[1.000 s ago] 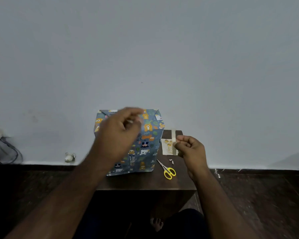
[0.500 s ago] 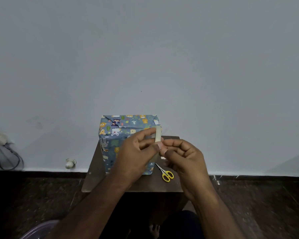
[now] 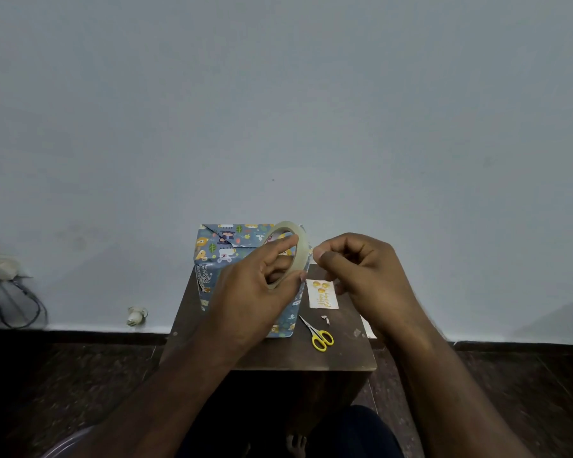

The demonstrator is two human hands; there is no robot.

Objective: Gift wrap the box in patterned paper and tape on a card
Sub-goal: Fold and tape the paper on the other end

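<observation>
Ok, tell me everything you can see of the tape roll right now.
The tape roll is a thin ring of pale, see-through tape with a wide open centre, through which the wrapped box shows. It is held upright in the air in front of the box's right top corner, above the small table. The left hand grips it, a finger across the upper rim. The right hand pinches at its right edge; any pulled tape end is too faint to tell.
</observation>
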